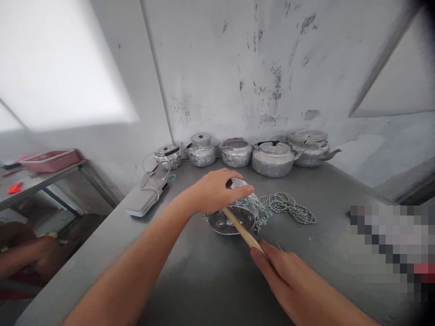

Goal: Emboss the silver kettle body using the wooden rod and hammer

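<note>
A small silver metal pot (245,216) lies tipped on the table, its round opening towards me. Green-and-white cord (261,213) runs around its body and rim. My left hand (217,190) grips the pot from above, thumb and forefinger apart across it; its other fingers are hidden. In my right hand (282,267) is a wooden stick (243,230), slanting across the opening towards my left palm. Whether its far end goes inside the pot, I cannot tell. Loose coils of the same cord (288,208) lie right of the pot.
Several silver kettles and pots, among them a lidded one (273,160), line the wall at the table's back. A grey case (146,194) with a white cable lies at left. Beyond the table (183,280) are a pink basket (49,160) and a person's limb (30,253).
</note>
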Demonstrator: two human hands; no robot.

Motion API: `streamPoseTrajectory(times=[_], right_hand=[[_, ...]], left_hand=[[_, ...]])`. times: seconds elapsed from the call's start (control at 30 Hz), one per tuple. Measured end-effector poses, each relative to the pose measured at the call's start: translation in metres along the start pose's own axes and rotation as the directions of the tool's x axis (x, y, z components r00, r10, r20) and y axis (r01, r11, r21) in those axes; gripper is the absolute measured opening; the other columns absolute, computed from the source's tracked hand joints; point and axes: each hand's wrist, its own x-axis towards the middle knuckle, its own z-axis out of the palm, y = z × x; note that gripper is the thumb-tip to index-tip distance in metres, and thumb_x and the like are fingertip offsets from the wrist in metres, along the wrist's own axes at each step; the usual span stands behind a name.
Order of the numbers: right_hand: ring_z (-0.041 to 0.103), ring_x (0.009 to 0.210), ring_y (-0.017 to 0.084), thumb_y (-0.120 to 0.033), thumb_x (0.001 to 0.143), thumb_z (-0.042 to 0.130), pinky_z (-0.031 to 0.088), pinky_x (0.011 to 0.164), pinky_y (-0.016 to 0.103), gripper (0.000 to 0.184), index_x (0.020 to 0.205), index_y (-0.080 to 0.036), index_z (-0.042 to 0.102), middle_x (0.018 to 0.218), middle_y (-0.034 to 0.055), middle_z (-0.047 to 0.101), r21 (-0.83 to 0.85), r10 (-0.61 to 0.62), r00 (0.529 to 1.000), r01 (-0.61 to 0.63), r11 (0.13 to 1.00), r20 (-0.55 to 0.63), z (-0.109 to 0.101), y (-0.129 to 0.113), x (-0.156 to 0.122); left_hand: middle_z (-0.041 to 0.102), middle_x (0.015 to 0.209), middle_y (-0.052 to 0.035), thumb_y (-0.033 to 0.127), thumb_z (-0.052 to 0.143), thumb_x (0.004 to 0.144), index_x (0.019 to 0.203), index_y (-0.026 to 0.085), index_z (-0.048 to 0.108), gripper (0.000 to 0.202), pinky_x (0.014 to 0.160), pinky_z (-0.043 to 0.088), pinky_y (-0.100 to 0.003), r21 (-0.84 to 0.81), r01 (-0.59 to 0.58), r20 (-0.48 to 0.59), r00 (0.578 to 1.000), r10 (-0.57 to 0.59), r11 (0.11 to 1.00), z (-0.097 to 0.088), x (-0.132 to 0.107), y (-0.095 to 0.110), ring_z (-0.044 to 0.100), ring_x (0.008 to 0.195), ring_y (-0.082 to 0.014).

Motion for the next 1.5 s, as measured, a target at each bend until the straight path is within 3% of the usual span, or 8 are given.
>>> streamPoseTrajectory(times=[0.13, 0.33, 0.67, 0.87, 1.0, 1.17, 1.3, 1.5], right_hand=[[0.062, 0.059, 0.019, -0.042, 0.106, 0.030, 0.041, 0.056, 0.034, 0.043, 0.086, -0.026, 0.064, 0.072, 0.0023, 0.072, 0.040, 0.024, 0.999, -0.026, 0.999, 0.031, 0.002, 0.006, 0.001], [0.067, 0.074, 0.021, -0.046, 0.106, 0.033, 0.042, 0.062, 0.035, 0.041, 0.091, -0.027, 0.066, 0.085, 0.0033, 0.075, 0.042, 0.012, 1.000, -0.012, 0.999, 0.011, 0.008, 0.017, 0.001], [0.066, 0.068, 0.021, -0.042, 0.105, 0.033, 0.042, 0.062, 0.035, 0.038, 0.087, -0.027, 0.063, 0.080, 0.0033, 0.074, 0.042, 0.013, 1.000, -0.014, 0.999, 0.023, 0.001, 0.006, 0.001], [0.068, 0.080, 0.024, -0.046, 0.105, 0.025, 0.043, 0.070, 0.039, 0.043, 0.091, -0.028, 0.062, 0.088, 0.0055, 0.074, -0.109, 0.004, 0.997, 0.003, 0.994, 0.072, -0.001, 0.010, 0.005], [0.068, 0.077, 0.027, -0.043, 0.103, 0.025, 0.036, 0.063, 0.039, 0.038, 0.087, -0.028, 0.056, 0.084, 0.0067, 0.072, -0.329, -0.028, 0.994, 0.062, 0.942, 0.108, -0.013, 0.015, 0.010], [0.058, 0.061, 0.020, -0.052, 0.102, 0.034, 0.030, 0.060, 0.036, 0.036, 0.080, -0.028, 0.050, 0.069, -0.0013, 0.063, -0.465, -0.113, 0.990, 0.140, 0.874, 0.086, -0.038, 0.022, 0.015], [0.049, 0.050, 0.017, -0.056, 0.098, 0.040, 0.030, 0.055, 0.032, 0.034, 0.080, -0.029, 0.047, 0.058, -0.0064, 0.052, -0.366, -0.222, 0.965, 0.159, 0.917, -0.138, -0.057, 0.025, 0.024], [0.035, 0.053, 0.015, -0.058, 0.098, 0.042, 0.026, 0.053, 0.031, 0.043, 0.070, -0.028, 0.031, 0.059, -0.0071, 0.031, -0.196, -0.147, 0.884, 0.065, 0.978, -0.444, -0.072, 0.039, 0.044]], left_hand=[[0.060, 0.144, -0.0067, 0.068, 0.048, 0.096, 0.136, 0.022, 0.063, 0.062, 0.103, 0.044, -0.039, -0.004, -0.009, -0.011, 1.000, 0.009, 1.000, 0.001, 0.000, -0.001, 0.056, 0.126, -0.0296], [0.059, 0.144, -0.0063, 0.067, 0.048, 0.097, 0.137, 0.022, 0.062, 0.062, 0.102, 0.044, -0.038, -0.015, 0.008, 0.001, 1.000, -0.008, 1.000, 0.000, -0.001, 0.001, 0.056, 0.127, -0.0290], [0.059, 0.145, -0.0083, 0.068, 0.047, 0.096, 0.137, 0.022, 0.062, 0.064, 0.103, 0.043, -0.040, -0.019, -0.006, -0.001, 1.000, 0.006, 1.000, 0.001, 0.000, -0.001, 0.055, 0.128, -0.0313], [0.053, 0.152, -0.0060, 0.084, 0.059, 0.078, 0.144, 0.028, 0.058, 0.087, 0.102, 0.043, -0.041, -0.074, 0.080, 0.054, 0.996, -0.076, 0.994, -0.007, -0.003, -0.003, 0.051, 0.133, -0.0361], [0.049, 0.155, -0.0033, 0.076, 0.075, 0.069, 0.144, 0.034, 0.058, 0.087, 0.098, 0.044, -0.039, -0.177, 0.174, 0.101, 0.982, -0.158, 0.969, -0.022, -0.001, -0.024, 0.050, 0.133, -0.0394], [0.072, 0.124, -0.0084, 0.069, 0.074, 0.077, 0.111, 0.024, 0.078, 0.056, 0.089, 0.047, -0.035, -0.583, 0.358, 0.054, 0.913, -0.405, 0.729, -0.031, 0.001, -0.073, 0.061, 0.117, -0.0358], [0.075, 0.099, -0.0139, 0.072, 0.071, 0.076, 0.111, 0.019, 0.075, 0.064, 0.072, 0.053, -0.039, -0.691, 0.437, 0.101, 0.847, -0.522, 0.576, -0.031, 0.000, -0.107, 0.068, 0.091, -0.0340], [0.075, 0.106, -0.0129, 0.071, 0.072, 0.076, 0.111, 0.019, 0.072, 0.063, 0.081, 0.057, -0.040, -0.843, 0.378, 0.188, 0.873, -0.451, 0.381, -0.038, -0.007, -0.109, 0.071, 0.097, -0.0335]])
